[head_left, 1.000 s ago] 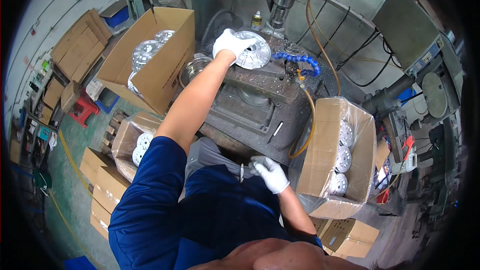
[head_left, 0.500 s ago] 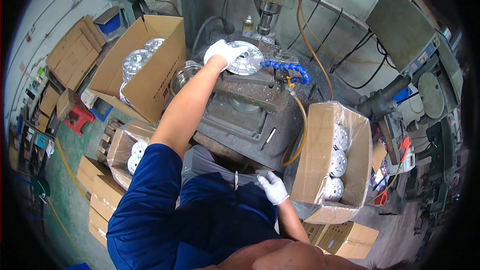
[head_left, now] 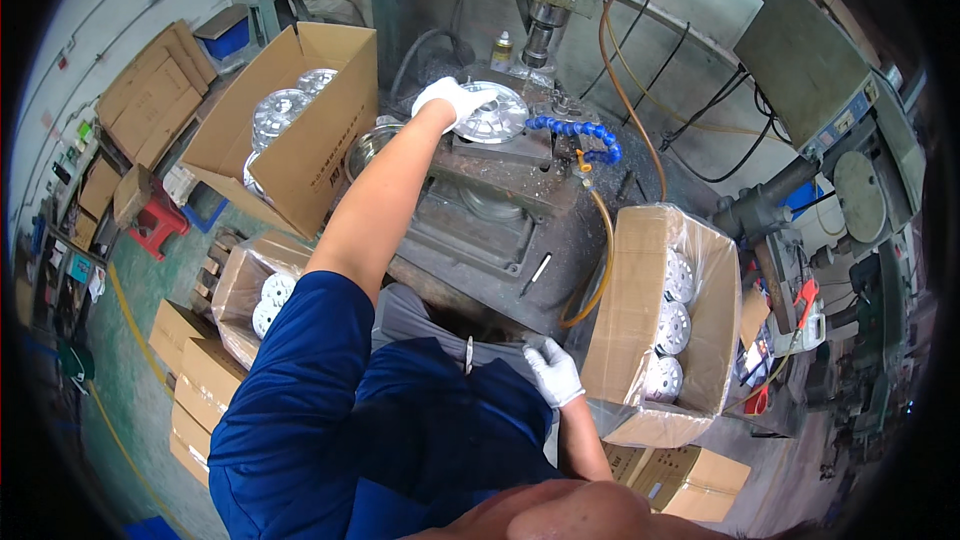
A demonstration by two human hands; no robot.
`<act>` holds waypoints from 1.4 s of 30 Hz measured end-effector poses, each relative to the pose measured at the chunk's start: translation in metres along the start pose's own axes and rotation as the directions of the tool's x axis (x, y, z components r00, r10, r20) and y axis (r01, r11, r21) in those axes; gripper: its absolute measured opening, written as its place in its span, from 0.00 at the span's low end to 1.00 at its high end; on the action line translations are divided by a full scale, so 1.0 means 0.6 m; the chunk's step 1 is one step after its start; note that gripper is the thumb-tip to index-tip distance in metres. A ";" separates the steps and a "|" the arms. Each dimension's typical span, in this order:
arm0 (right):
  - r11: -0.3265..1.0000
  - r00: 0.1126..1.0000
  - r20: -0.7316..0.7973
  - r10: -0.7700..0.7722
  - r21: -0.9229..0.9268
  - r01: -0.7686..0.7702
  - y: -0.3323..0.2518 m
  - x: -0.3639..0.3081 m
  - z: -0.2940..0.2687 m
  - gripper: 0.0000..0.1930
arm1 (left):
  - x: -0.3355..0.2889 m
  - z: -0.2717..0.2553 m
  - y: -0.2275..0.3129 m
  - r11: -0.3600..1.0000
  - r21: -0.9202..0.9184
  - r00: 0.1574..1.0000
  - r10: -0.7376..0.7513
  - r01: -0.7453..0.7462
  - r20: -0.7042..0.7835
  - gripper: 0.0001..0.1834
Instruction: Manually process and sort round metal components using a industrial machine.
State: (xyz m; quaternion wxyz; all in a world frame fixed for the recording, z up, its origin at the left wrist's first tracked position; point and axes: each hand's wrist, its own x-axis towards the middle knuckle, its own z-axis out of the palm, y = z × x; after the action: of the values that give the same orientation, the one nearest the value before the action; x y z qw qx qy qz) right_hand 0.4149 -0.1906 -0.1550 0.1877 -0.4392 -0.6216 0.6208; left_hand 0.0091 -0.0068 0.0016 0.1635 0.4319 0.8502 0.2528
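My left hand [head_left: 450, 103], in a white glove, grips the left rim of a round silver metal disc [head_left: 497, 118] with a hub and holes. The disc is at the metal block [head_left: 510, 150] on the machine table, below the spindle [head_left: 541, 38]; whether it rests fully on the block is hard to see. By my lap at the table's front edge, my gloved right hand [head_left: 554, 374] has its fingers curled together; anything inside them is hidden. A blue segmented coolant hose [head_left: 570, 127] ends close to the disc's right rim.
At the left, a tall carton [head_left: 305, 155] contains shiny metal parts [head_left: 280, 115]. A plastic-lined carton [head_left: 625, 310] at the right holds several discs [head_left: 673, 328]. A metal bowl [head_left: 372, 148], a spray can [head_left: 502, 48] and a marker pen [head_left: 537, 273] are on the worktable.
My left hand keeps its hold on the disc, which seems slightly tilted or raised, with more of the block showing under its front rim. My right hand has shifted slightly rightward. The view moved slightly.
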 end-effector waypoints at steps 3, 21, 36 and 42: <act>1.000 1.000 0.026 -0.015 0.010 0.015 0.007 -0.004 0.010 0.17 | -0.007 -0.001 0.003 1.000 -0.022 1.000 -0.013 0.014 0.026 0.53; 0.960 0.989 0.068 -0.129 -0.242 0.141 0.023 0.033 0.039 0.18 | -0.025 -0.019 0.010 0.999 -0.039 0.998 -0.014 0.017 0.067 0.52; 0.859 0.986 0.084 -0.142 -0.485 0.165 0.000 0.034 0.035 0.20 | -0.017 -0.008 0.004 1.000 -0.024 1.000 -0.005 0.005 0.019 0.52; 0.858 0.991 0.076 -0.110 -0.496 0.133 -0.002 0.023 0.034 0.20 | -0.013 -0.001 0.001 1.000 -0.021 1.000 0.006 -0.007 -0.016 0.52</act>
State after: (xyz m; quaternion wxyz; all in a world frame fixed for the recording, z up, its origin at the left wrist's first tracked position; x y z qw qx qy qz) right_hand 0.3912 -0.1922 -0.1615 0.0922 -0.4186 -0.7916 0.4355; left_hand 0.0137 -0.0130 0.0026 0.1604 0.4309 0.8474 0.2655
